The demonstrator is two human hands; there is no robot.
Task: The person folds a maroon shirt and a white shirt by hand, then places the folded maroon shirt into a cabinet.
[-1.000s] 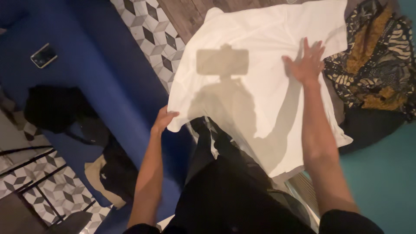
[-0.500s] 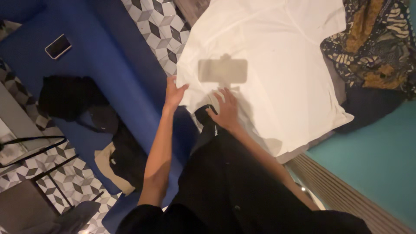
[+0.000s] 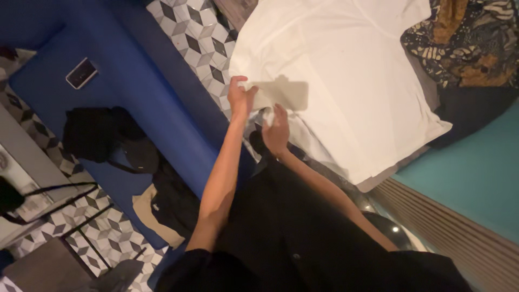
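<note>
A white shirt (image 3: 351,75) lies spread flat on a surface in front of me, with the shadow of the head camera on its left part. My left hand (image 3: 239,100) pinches the shirt's left edge and lifts a small fold of cloth. Just below it, my right hand (image 3: 277,131) rests with its fingers up against the shirt's near edge. The hand's back faces me, so its grip is hidden. Both my sleeves and my clothes are black.
A dark patterned cloth (image 3: 470,38) is heaped at the shirt's right over a black item (image 3: 470,116). To the left, a blue couch (image 3: 135,81) holds a phone (image 3: 82,73), a black bag (image 3: 97,132) and dark clothes (image 3: 173,200). Patterned floor tiles (image 3: 200,40) run between. A teal surface (image 3: 476,173) is at the right.
My right hand came back from the shirt's far right side to its near left edge. My left hand moved up along the left edge and took hold of the cloth.
</note>
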